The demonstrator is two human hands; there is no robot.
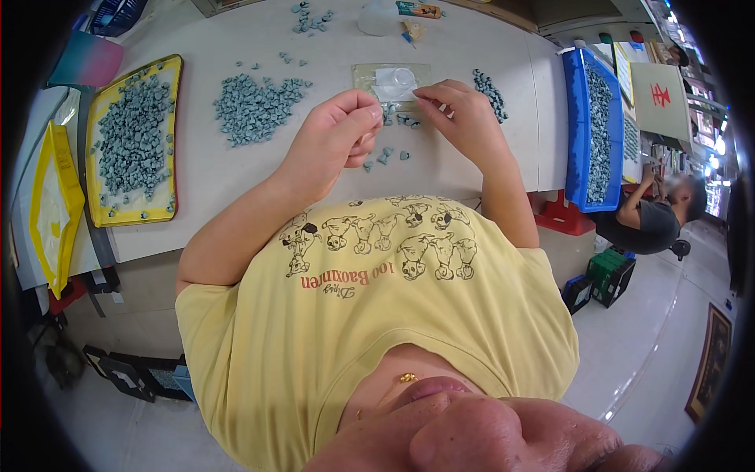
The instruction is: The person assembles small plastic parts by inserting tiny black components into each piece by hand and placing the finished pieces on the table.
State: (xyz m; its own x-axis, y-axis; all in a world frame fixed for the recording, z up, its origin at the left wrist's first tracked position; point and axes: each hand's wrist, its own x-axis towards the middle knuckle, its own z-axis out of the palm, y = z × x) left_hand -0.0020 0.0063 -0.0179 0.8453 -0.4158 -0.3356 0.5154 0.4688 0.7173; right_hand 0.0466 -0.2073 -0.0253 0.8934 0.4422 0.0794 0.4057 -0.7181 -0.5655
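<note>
My left hand (pixel 338 134) is closed with its fingers curled in, to the left of a pale pad (pixel 364 76). Whatever sits between its fingertips is hidden. On the pad lies a small clear round dish (pixel 404 79) over a white patch. My right hand (pixel 464 118) reaches to the pad's right corner, thumb and forefinger drawn together in a pinch; anything in it is too small to name. Several small grey-blue pieces (pixel 384 155) lie on the table below and between my hands. Left of my left hand spreads a larger heap of such pieces (pixel 258 108).
A yellow tray (pixel 177 102) of grey-blue pieces stands at the left, beside a yellow frame (pixel 59 212). Dark pieces (pixel 489 94) lie right of my right hand. A long blue bin (pixel 576 134) stands farther right, near another person (pixel 649 216). A translucent container (pixel 379 17) stands at the back.
</note>
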